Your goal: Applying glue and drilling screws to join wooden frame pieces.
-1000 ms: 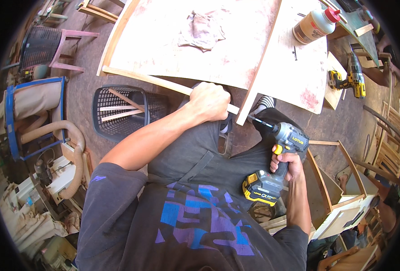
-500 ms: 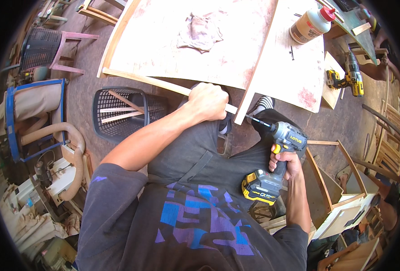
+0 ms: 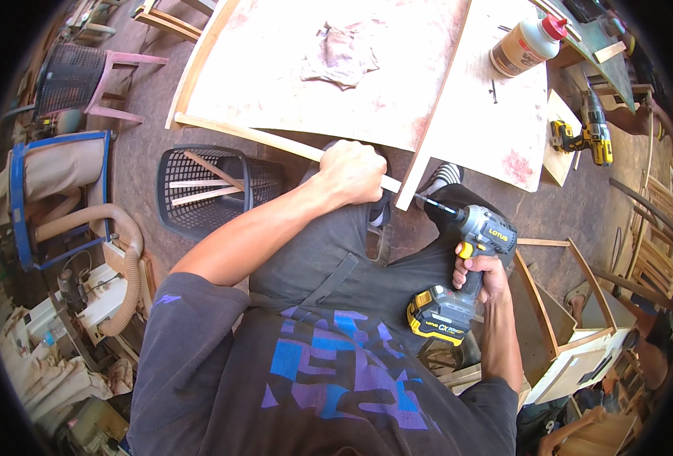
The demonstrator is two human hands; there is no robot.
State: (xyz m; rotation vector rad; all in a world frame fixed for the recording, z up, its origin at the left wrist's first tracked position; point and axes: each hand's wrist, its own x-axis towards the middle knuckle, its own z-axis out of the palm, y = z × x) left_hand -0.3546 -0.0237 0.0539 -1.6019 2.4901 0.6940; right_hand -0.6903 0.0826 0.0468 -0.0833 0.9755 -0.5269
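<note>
My left hand (image 3: pixel 352 173) is closed around a narrow wooden strip (image 3: pixel 264 139) along the near edge of the pale tabletop (image 3: pixel 329 114). The strip's right end meets the near end of a second wooden strip (image 3: pixel 434 129), which runs away from me across the top. In my right hand (image 3: pixel 482 275) is a grey and yellow cordless impact driver (image 3: pixel 485 231), gripped by its handle, index finger at the yellow trigger. Its long bit (image 3: pixel 437 204) points left at the joint of the two strips; whether the tip touches wood is hard to tell.
A glue bottle with a red cap (image 3: pixel 530 45), a crumpled cloth (image 3: pixel 342 55) and a dark screw (image 3: pixel 493 91) lie on the tabletop. Right of it is a yellow cordless drill (image 3: pixel 591 131). A dark plastic basket (image 3: pixel 200 190) with wood offcuts lies at left; a wooden frame (image 3: pixel 557 304) stands at right.
The view has shifted very slightly. Both hands, the strips and the impact driver keep the same places relative to each other.
</note>
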